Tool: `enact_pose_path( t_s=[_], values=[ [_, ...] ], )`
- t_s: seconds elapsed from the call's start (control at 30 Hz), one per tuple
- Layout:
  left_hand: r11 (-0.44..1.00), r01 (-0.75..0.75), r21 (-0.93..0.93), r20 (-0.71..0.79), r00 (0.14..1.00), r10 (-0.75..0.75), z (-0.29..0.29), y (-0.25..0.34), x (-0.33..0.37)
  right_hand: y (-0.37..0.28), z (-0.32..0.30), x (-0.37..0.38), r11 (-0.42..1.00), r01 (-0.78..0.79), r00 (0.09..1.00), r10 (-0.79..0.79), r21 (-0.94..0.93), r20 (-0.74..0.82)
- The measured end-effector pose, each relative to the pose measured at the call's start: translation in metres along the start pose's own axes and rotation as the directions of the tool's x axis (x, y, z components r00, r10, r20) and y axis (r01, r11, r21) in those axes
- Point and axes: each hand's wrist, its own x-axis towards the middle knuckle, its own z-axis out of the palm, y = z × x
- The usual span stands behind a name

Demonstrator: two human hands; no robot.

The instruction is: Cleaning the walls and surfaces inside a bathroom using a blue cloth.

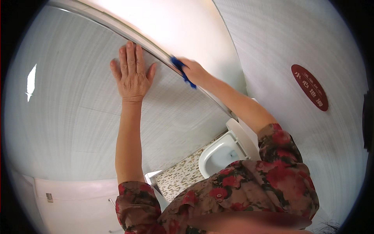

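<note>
With left hand (132, 78) spread flat on the broad grey panel (85, 85), probably for bracing, holding, against the long edge strip (154, 50), a blue cloth (183, 73) bunched in the gripping right hand (194, 72), apparently for firm contact.

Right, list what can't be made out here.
All in the head view:
Right hand: fingertips hidden behind the blurred blue cloth.
Toilet: near part covered by the floral shirt.
Grey wall fitting: too small to identify.
Dark shape: cut off by the right edge.
</note>
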Motion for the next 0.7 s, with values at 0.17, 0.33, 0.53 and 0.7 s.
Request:
enact_pose_path(
  t_s=[0.17,0.33,0.53,0.7],
  values=[
    [0.999,-0.005,0.032,0.017,1.0,0.004,-0.002,-0.001,-0.002,-0.092,0.014,0.069,0.93,0.362,0.932,-0.363,0.064,0.0],
    [0.999,-0.011,0.034,0.005,1.0,0.011,-0.004,-0.004,0.0,-0.053,0.011,0.055,0.952,0.302,0.953,-0.303,0.039,0.025],
    [0.999,-0.019,0.041,-0.048,0.999,0.021,0.001,-0.003,-0.001,0.103,0.002,-0.017,0.984,-0.122,0.992,0.123,-0.133,-0.004],
    [0.997,-0.019,0.07,-0.043,0.999,0.022,0.0,-0.002,0.0,0.176,-0.017,-0.056,0.912,-0.393,0.914,0.402,-0.116,0.059]
  ],
)
